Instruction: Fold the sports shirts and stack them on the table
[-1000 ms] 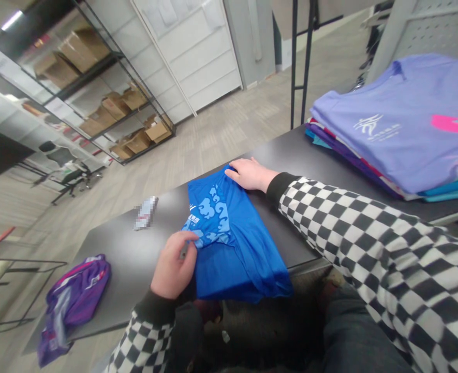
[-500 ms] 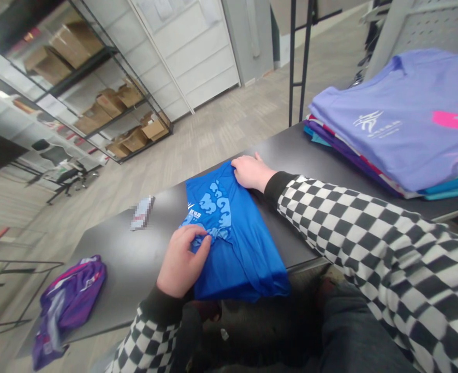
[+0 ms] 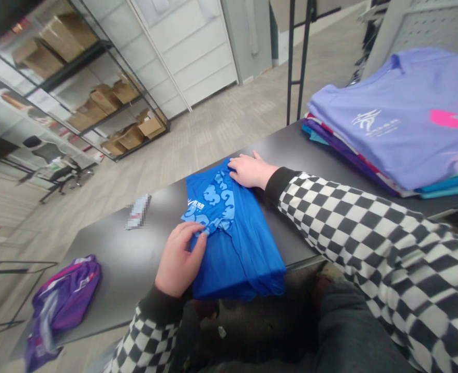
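A blue T-shirt (image 3: 248,243) with light-blue cloud patterns and a white logo lies partly folded at the table's near edge, its lower end hanging slightly over. My left hand (image 3: 180,254) is closed at the shirt's left side, thumb and fingertips pinching the bunched fabric beside the print. At the shirt's far corner, my right hand (image 3: 250,170) rests palm down with fingers stretched out and the little finger raised. The fingertips touch the cloth. Its palm hides part of the shirt's right edge.
On the dark table (image 3: 116,254) lie a crumpled purple garment (image 3: 68,295) at left and a small blurred-out object (image 3: 138,211) beyond my left hand. A stack of folded shirts (image 3: 368,124) stands at right. Shelving with cardboard boxes (image 3: 104,98) is behind.
The printed area lies flatter and shows more of its pattern. My left hand has shifted slightly up with the fabric. My right fingers have moved slightly left and spread a little.
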The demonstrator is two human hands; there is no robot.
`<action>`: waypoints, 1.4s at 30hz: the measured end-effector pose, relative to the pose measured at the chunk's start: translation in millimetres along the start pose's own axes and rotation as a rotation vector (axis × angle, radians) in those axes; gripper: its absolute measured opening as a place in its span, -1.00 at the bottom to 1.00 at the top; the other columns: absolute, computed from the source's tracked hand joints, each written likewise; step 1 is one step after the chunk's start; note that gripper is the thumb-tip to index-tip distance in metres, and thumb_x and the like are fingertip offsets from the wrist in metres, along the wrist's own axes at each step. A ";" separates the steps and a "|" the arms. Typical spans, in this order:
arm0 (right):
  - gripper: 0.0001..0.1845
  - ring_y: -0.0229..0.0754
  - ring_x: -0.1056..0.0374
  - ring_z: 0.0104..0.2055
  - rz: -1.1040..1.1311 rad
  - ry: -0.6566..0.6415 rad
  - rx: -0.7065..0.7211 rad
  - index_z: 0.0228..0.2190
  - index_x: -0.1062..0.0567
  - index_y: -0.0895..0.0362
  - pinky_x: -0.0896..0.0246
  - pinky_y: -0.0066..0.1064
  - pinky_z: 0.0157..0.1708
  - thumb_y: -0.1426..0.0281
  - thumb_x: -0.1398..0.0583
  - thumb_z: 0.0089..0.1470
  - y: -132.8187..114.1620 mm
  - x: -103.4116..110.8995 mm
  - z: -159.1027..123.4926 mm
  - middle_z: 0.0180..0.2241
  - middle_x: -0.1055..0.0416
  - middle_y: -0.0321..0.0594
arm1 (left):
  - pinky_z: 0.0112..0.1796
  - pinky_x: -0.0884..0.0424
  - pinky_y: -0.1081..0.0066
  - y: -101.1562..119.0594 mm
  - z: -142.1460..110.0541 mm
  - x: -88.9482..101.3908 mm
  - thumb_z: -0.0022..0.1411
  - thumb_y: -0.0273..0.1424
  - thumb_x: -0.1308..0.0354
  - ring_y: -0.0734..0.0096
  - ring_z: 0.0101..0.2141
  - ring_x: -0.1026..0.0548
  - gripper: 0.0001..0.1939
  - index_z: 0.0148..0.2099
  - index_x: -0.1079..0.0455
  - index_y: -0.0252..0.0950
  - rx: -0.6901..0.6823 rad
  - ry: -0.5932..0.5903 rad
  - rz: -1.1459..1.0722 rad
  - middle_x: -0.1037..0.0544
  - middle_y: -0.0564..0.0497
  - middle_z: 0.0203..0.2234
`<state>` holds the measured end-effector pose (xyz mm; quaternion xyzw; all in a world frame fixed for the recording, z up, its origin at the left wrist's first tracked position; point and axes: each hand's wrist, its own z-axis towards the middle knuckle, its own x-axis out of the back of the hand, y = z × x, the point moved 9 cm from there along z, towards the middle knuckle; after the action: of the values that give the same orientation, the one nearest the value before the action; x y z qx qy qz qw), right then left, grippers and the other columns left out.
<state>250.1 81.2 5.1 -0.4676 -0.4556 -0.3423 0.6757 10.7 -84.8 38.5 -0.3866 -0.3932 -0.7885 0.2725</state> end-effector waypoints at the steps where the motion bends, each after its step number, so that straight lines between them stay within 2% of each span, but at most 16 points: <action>1: -0.60 0.36 -0.28 0.46 -0.001 0.010 -0.004 0.10 -0.63 0.11 0.17 0.66 0.44 0.33 -0.07 0.45 1.1 1.4 0.1 0.34 -0.51 0.06 | 0.19 -0.55 0.02 -4.4 -1.6 1.2 0.51 -0.24 -0.21 0.06 0.06 -0.65 -0.76 0.02 -0.64 -0.21 0.010 0.008 0.017 -0.70 -0.16 0.00; 4: -0.61 0.29 -0.37 0.39 -0.001 0.030 -0.021 0.03 -0.64 0.13 0.14 0.60 0.46 0.39 -0.04 0.45 2.1 6.8 -1.1 0.19 -0.61 0.08 | 0.21 -0.54 -0.04 -16.5 -6.9 -0.2 0.51 -0.20 -0.20 0.02 0.08 -0.65 -0.73 0.00 -0.66 -0.21 0.039 -0.014 0.042 -0.69 -0.18 0.04; 6: -0.59 0.28 -0.42 0.34 0.008 0.028 -0.040 0.01 -0.64 0.14 0.13 0.59 0.45 0.30 -0.03 0.49 1.5 9.6 -2.8 0.14 -0.63 0.11 | 0.21 -0.54 -0.04 -21.1 -9.6 -1.0 0.52 -0.18 -0.18 0.02 0.07 -0.65 -0.72 -0.03 -0.65 -0.21 0.051 -0.026 0.043 -0.68 -0.19 0.03; 10: -0.48 0.39 -0.28 0.45 0.034 -0.013 -0.039 0.11 -0.61 0.13 0.14 0.58 0.46 0.02 -0.13 0.46 -2.8 8.6 -5.6 0.32 -0.50 0.12 | 0.27 -0.50 -0.06 -23.7 -10.2 -0.2 0.57 -0.17 -0.11 0.01 0.15 -0.61 -0.64 0.13 -0.61 -0.25 0.067 -0.007 0.053 -0.66 -0.23 0.11; 13: -0.55 0.41 -0.16 0.52 0.028 -0.030 -0.036 0.16 -0.59 0.11 0.15 0.58 0.47 0.14 -0.15 0.45 -3.3 6.0 -5.7 0.40 -0.42 0.08 | 0.33 -0.42 -0.10 -25.8 -6.8 -5.8 0.59 -0.14 -0.07 -0.02 0.25 -0.56 -0.57 0.23 -0.57 -0.26 0.070 -0.056 0.080 -0.62 -0.27 0.22; 16: -0.59 0.39 -0.17 0.52 0.024 -0.033 -0.035 0.15 -0.58 0.12 0.14 0.62 0.46 0.22 -0.12 0.46 -2.8 4.3 -5.2 0.38 -0.43 0.09 | 0.36 -0.31 -0.23 -25.2 -0.2 -6.3 0.59 -0.14 -0.06 -0.09 0.22 -0.56 -0.62 0.13 -0.62 -0.19 0.097 -0.101 0.174 -0.66 -0.21 0.18; 19: -0.57 0.42 -0.16 0.52 0.028 -0.036 -0.022 0.14 -0.57 0.13 0.14 0.64 0.45 0.18 -0.11 0.46 -3.5 3.3 -5.3 0.39 -0.41 0.09 | 0.27 -0.39 -0.18 0.5 5.1 11.5 0.55 -0.15 -0.08 -0.11 0.09 -0.60 -0.66 -0.01 -0.61 -0.22 0.097 0.023 0.218 -0.71 -0.21 0.01; 21: -0.55 0.43 -0.17 0.51 0.030 -0.034 -0.015 0.15 -0.57 0.14 0.15 0.65 0.44 0.15 -0.11 0.46 -4.0 3.1 -5.3 0.39 -0.41 0.10 | 0.08 -0.53 0.07 32.4 0.9 23.0 0.51 -0.16 -0.11 0.02 -0.08 -0.63 -0.69 -0.09 -0.59 -0.23 0.082 0.111 0.151 -0.70 -0.16 -0.16; 22: -0.54 0.43 -0.18 0.50 0.029 -0.033 -0.013 0.16 -0.56 0.16 0.16 0.66 0.44 0.15 -0.11 0.46 -4.2 2.9 -5.2 0.39 -0.41 0.11 | -0.06 -0.55 0.20 47.9 -3.9 22.9 0.51 -0.16 -0.13 0.12 -0.19 -0.63 -0.70 -0.13 -0.59 -0.22 0.093 0.094 0.087 -0.69 -0.09 -0.25; 25: -0.51 0.44 -0.18 0.49 0.024 -0.036 -0.009 0.17 -0.55 0.18 0.18 0.66 0.45 0.15 -0.11 0.46 -4.3 1.9 -4.9 0.41 -0.39 0.12 | -0.40 -0.43 0.40 80.0 -33.3 -7.4 0.52 -0.13 -0.17 0.33 -0.49 -0.53 -0.64 -0.27 -0.61 -0.18 0.232 -0.231 -0.168 -0.60 0.06 -0.52; 27: -0.51 0.44 -0.15 0.51 0.026 -0.043 -0.011 0.18 -0.55 0.17 0.19 0.64 0.46 0.14 -0.11 0.46 -3.9 0.8 -4.7 0.43 -0.37 0.10 | -0.49 -0.36 0.41 87.3 -66.0 -36.6 0.50 -0.08 -0.21 0.33 -0.54 -0.53 -0.62 -0.29 -0.66 -0.17 0.357 -0.500 -0.286 -0.61 0.06 -0.55; 28: -0.51 0.44 -0.13 0.52 0.029 -0.044 -0.011 0.19 -0.54 0.16 0.20 0.62 0.47 0.14 -0.11 0.46 -3.7 0.4 -4.7 0.44 -0.36 0.09 | -0.51 -0.36 0.41 85.5 -82.1 -48.4 0.47 -0.06 -0.24 0.31 -0.54 -0.55 -0.63 -0.24 -0.70 -0.16 0.421 -0.589 -0.320 -0.64 0.04 -0.54; 30: -0.52 0.43 -0.13 0.53 0.034 -0.038 -0.008 0.19 -0.54 0.15 0.21 0.61 0.48 0.14 -0.11 0.45 -3.7 0.4 -4.4 0.44 -0.36 0.07 | -0.51 -0.39 0.40 73.7 -106.3 -65.3 0.42 -0.02 -0.29 0.26 -0.52 -0.59 -0.64 -0.10 -0.74 -0.18 0.543 -0.640 -0.371 -0.67 0.00 -0.52; 33: -0.52 0.42 -0.16 0.50 0.039 -0.022 -0.005 0.17 -0.55 0.16 0.23 0.63 0.47 0.14 -0.12 0.45 -3.3 1.4 -3.9 0.40 -0.40 0.08 | -0.53 -0.39 0.42 54.2 -125.3 -82.7 0.37 0.07 -0.30 0.27 -0.55 -0.57 -0.50 -0.04 -0.72 -0.27 0.719 -0.532 -0.479 -0.66 -0.06 -0.53; 36: -0.54 0.41 -0.19 0.48 0.038 -0.020 -0.006 0.14 -0.57 0.16 0.22 0.62 0.47 0.14 -0.12 0.44 -2.5 1.4 -3.6 0.37 -0.43 0.08 | -0.64 -0.27 0.47 49.6 -135.5 -96.4 0.23 0.18 -0.39 0.41 -0.68 -0.42 -0.37 -0.09 -0.68 -0.34 0.881 -0.397 -0.621 -0.62 -0.05 -0.58; 42: -0.53 0.41 -0.18 0.49 0.037 -0.017 0.003 0.15 -0.57 0.14 0.21 0.62 0.47 0.14 -0.11 0.43 -2.0 -0.2 -2.2 0.40 -0.40 0.06 | -0.71 -0.16 0.55 56.2 -147.4 -97.5 -0.04 0.27 -0.54 0.55 -0.75 -0.28 -0.29 -0.28 -0.56 -0.30 1.021 -0.140 -0.825 -0.42 0.13 -0.72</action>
<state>248.9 78.6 5.2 -0.4779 -0.4532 -0.3251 0.6787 47.6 -225.5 -76.6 -0.0766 -0.8505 -0.5156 0.0708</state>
